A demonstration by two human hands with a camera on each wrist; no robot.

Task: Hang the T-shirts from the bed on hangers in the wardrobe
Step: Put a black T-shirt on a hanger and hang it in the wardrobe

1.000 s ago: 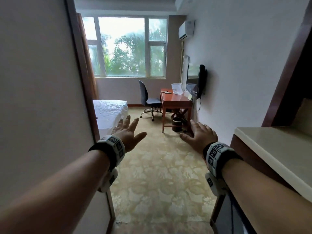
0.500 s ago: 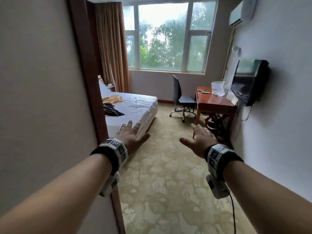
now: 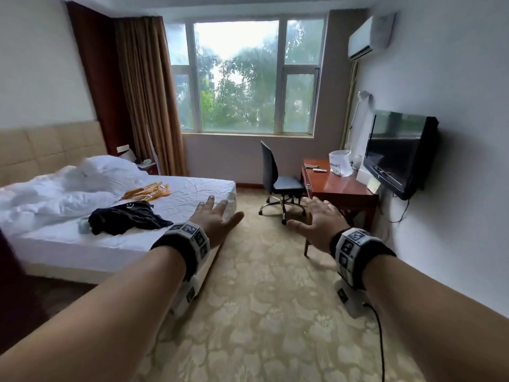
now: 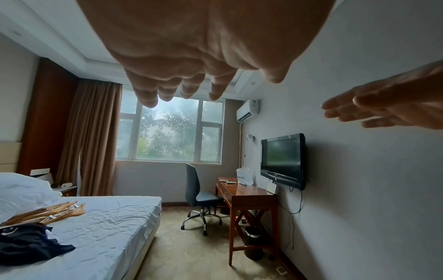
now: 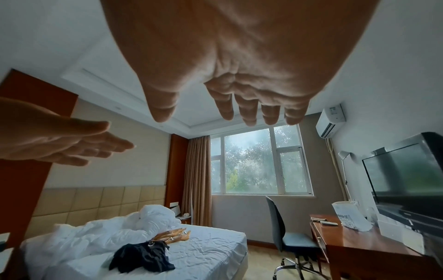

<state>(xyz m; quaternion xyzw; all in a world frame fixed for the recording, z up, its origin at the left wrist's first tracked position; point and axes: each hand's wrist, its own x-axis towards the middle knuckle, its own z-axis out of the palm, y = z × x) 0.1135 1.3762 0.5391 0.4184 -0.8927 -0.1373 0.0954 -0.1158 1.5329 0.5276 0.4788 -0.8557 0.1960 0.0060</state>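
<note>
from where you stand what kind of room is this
Most likely a hotel room, or a plain bedroom. A made-up bed with a padded headboard, a wall-mounted TV over a small wooden desk with an office chair, and a wall air conditioner point to that.

Daylight pours in from the window [image 3: 242,75] — the panes wash out pale, the only bright source you have. The room sits soft and dim, the walls grey. Glare streaks the television [image 3: 396,153] and the tabletop [image 3: 338,186]. Your left edge in the head view smears with motion blur. Wrist views bend hard at the edges — your left hand [image 4: 191,47] looms huge and shaded.
</note>
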